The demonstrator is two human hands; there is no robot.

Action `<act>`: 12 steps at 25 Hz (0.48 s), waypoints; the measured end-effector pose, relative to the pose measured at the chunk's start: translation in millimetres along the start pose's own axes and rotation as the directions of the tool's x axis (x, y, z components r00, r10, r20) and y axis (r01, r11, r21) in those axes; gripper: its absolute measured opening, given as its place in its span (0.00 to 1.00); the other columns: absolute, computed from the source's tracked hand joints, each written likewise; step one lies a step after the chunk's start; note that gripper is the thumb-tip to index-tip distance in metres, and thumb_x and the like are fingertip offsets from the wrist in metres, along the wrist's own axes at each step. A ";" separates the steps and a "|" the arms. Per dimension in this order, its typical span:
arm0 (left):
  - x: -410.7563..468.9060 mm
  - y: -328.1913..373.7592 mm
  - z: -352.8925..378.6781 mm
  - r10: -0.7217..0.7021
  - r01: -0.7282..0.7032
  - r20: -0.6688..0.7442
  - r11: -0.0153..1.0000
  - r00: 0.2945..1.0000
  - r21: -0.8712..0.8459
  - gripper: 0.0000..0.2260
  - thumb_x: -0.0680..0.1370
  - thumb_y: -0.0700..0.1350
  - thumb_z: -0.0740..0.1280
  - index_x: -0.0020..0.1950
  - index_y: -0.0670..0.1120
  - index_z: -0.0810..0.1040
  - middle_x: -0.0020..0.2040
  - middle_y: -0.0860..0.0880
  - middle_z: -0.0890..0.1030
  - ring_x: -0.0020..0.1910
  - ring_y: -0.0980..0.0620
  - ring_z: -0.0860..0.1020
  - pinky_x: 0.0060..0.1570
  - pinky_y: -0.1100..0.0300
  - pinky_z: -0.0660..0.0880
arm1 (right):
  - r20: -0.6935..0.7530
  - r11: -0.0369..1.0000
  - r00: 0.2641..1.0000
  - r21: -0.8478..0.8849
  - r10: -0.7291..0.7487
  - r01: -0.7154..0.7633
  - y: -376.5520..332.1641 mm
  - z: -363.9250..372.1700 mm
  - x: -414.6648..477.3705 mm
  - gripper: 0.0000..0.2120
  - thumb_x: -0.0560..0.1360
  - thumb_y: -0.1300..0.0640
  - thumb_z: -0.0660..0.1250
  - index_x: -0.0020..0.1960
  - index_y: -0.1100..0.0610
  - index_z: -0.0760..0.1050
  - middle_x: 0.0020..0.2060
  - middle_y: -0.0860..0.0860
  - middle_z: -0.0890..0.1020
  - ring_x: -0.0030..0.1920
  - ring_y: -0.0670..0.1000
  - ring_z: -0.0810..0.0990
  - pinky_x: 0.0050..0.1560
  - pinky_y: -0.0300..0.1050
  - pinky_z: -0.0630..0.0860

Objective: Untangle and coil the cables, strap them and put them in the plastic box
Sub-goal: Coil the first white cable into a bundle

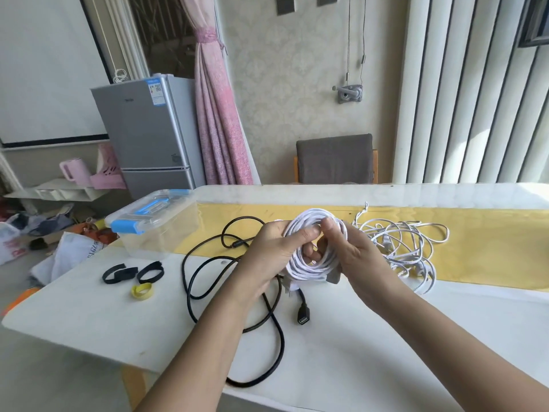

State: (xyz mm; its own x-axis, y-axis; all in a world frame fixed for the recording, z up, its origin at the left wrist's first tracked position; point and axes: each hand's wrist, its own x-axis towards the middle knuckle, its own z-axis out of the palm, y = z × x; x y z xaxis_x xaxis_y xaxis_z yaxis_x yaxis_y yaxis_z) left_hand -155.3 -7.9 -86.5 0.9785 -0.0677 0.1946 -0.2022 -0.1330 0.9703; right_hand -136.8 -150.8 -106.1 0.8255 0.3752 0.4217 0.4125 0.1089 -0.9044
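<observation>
While I watch from far off, the white table (356,337) holds the clear plastic box (154,224) at its left end. A black cable (190,263) lies in loose loops in the middle, with messy white cables (410,242) on the right. Above the table, the left hand (267,254) curls its fingers round a white coil (309,269), and the right hand (359,257) pinches its other side. Two black straps (118,273) and a yellow strap (142,292) lie near the box.

Grips a white coiled cable (312,270) in left hand (267,254) and right hand (361,263), fingers (307,233) curled through the loops. Left of the fingers: black cable (302,317), straps (118,273), lidded plastic box (154,230). Right of the fingers: tangled white cable (401,245) on tabletop (89,316).
</observation>
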 end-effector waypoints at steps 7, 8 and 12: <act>-42.2 -22.8 5.1 0.244 -0.294 -0.583 0.956 0.775 0.010 0.10 0.78 0.55 0.65 0.44 0.49 0.77 0.34 0.56 0.77 0.33 0.54 0.74 0.35 0.59 0.70 | -0.324 0.994 0.943 0.052 -0.072 0.094 3.2 75.1 14.6 0.09 0.80 0.55 0.59 0.50 0.61 0.71 0.35 0.45 0.75 0.33 0.41 0.73 0.36 0.36 0.69; -44.6 -23.1 -1.8 0.288 -0.321 -0.614 0.945 0.735 0.059 0.11 0.78 0.55 0.64 0.45 0.47 0.77 0.33 0.56 0.77 0.33 0.55 0.74 0.36 0.62 0.70 | -0.326 0.994 0.941 0.029 -0.091 0.106 3.1 86.7 16.1 0.09 0.81 0.54 0.59 0.50 0.61 0.71 0.35 0.43 0.75 0.35 0.41 0.73 0.38 0.35 0.68; -51.7 -22.9 -43.3 0.363 -0.330 -0.674 0.926 0.644 0.183 0.11 0.80 0.52 0.61 0.47 0.46 0.77 0.34 0.57 0.77 0.35 0.56 0.74 0.39 0.60 0.71 | -0.288 0.995 0.954 0.031 -0.084 0.097 -3.0 135.3 25.0 0.10 0.82 0.54 0.55 0.47 0.59 0.70 0.34 0.42 0.73 0.35 0.38 0.71 0.40 0.34 0.67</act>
State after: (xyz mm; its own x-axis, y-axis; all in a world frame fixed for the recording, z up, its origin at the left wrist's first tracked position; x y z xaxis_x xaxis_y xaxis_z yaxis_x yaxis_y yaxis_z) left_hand -199.6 41.4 -112.6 0.5833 0.5748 0.5740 -0.5171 -0.2822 0.8081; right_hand -169.6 -17.2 -101.6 0.8638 0.0840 0.4967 0.4783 0.1730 -0.8610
